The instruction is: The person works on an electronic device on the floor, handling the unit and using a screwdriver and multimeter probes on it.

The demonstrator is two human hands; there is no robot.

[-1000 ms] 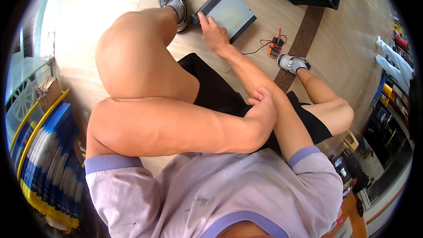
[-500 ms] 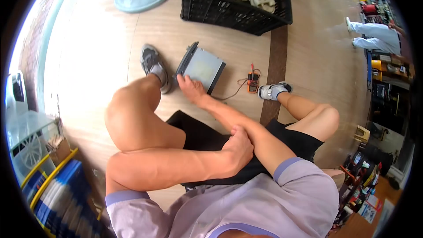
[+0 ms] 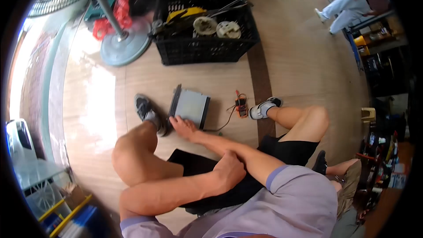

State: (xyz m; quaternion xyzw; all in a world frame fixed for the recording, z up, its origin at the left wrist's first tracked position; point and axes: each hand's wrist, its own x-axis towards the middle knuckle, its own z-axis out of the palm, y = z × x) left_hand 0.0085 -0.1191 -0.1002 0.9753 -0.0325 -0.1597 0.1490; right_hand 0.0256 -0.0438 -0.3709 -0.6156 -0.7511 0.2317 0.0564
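Observation:
A boxy metal electronic unit (image 3: 190,105) with a black front panel, much like a car stereo, lies on the floor between my feet. My right hand (image 3: 184,128) reaches across to its near edge, fingers stretched out to the lower corner of the front panel. Crossed over my right forearm, my left hand (image 3: 230,170) rests closed against it; its fingertips are hidden, so any content cannot be seen. To the right of the unit, an orange-and-black multimeter (image 3: 241,107) lies on the floor with a red probe and a dark lead.
A black plastic crate (image 3: 205,52) filled with parts stands ahead. Left of it is a fan's round base (image 3: 125,48) with a red plastic bag (image 3: 121,13). A person's pale trousers (image 3: 346,11) show far right. Another person's dark shoe (image 3: 320,162) is close on my right.
My view has tilted upward, so the crate and fan base show more fully and a person's leg appears at right. Both hands keep nearly the same places by the unit and forearm.

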